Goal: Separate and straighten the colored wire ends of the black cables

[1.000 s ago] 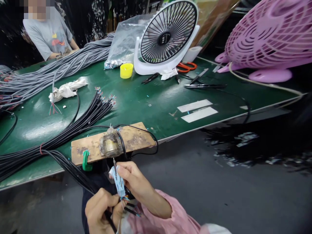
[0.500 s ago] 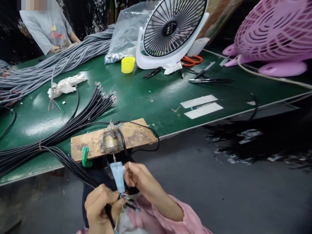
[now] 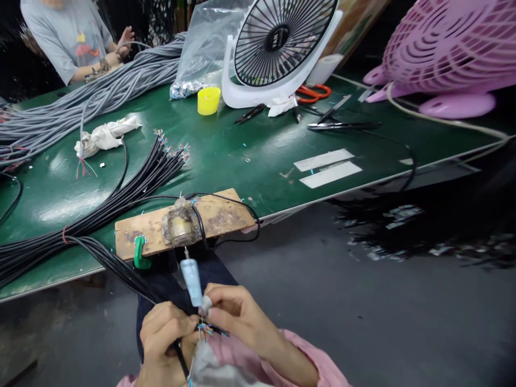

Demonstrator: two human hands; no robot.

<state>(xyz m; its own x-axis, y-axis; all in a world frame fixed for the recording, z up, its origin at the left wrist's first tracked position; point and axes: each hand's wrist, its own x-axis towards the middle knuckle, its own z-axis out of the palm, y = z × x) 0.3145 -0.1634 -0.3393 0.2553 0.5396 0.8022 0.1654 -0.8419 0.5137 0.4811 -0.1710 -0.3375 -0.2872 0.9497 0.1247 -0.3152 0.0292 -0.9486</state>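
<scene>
My left hand [image 3: 165, 336] is closed around a black cable [image 3: 182, 359], whose stripped end shows thin coloured wires [image 3: 206, 328]. Just right of it, my right hand [image 3: 231, 314] pinches thumb and index finger at a thin wire rising from that end. A whitish cover sits on a right fingertip. Directly above the fingers, a light-blue tapered sleeve [image 3: 191, 282] points down from the shaft of a small motor [image 3: 180, 227]. The motor is fixed on a wooden board [image 3: 226, 212] at the table edge.
A tied bundle of black cables [image 3: 100, 220] runs along the green table [image 3: 242, 172]. Beyond are grey cables [image 3: 121, 75], a yellow cup [image 3: 208, 101], a white fan [image 3: 278, 48], orange-handled scissors [image 3: 314, 93] and tweezers [image 3: 342, 126]. A green clamp [image 3: 140, 252] grips the board. A co-worker [image 3: 72, 43] sits opposite.
My right hand has moved down from beside the blue sleeve to the wire ends. My left hand stays about in place. The co-worker's hand has risen with a grey cable.
</scene>
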